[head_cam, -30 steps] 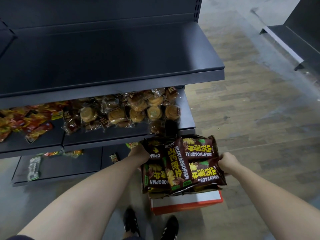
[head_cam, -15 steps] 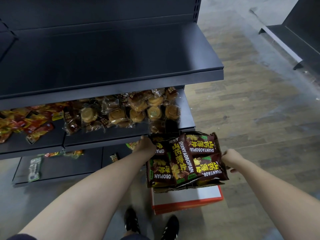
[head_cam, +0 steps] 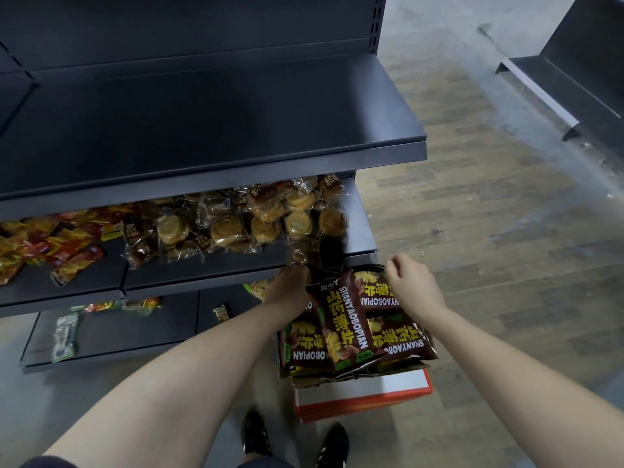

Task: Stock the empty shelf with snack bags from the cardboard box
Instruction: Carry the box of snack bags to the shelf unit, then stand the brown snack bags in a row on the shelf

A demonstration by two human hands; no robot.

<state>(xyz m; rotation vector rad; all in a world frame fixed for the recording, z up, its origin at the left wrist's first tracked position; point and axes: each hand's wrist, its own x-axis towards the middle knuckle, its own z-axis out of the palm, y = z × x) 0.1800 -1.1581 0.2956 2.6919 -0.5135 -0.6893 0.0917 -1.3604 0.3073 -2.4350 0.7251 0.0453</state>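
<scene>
Just below the view's centre, toward 5 o'clock, a bundle of brown foil snack bags with yellow lettering is sitting fanned over the torn top of a white and red cardboard box, which is standing on the wood-pattern floor. The left hand is gripping the bundle at its 10 o'clock corner, with the fingers curling behind the bags and out of sight. The right hand is hovering at the bundle's 1 o'clock corner with fingers curled and thumb close to the top edge of the upper bag; whether it is pinching that edge cannot be told. Toward 11 o'clock from the bundle, the empty dark grey metal shelf is projecting outward. One level down, a second dark shelf is carrying clear-wrapped round golden pastries and, farther toward 9 o'clock, red and yellow sachets. At 6 o'clock of the view, two black shoes are standing just beside the box.
</scene>
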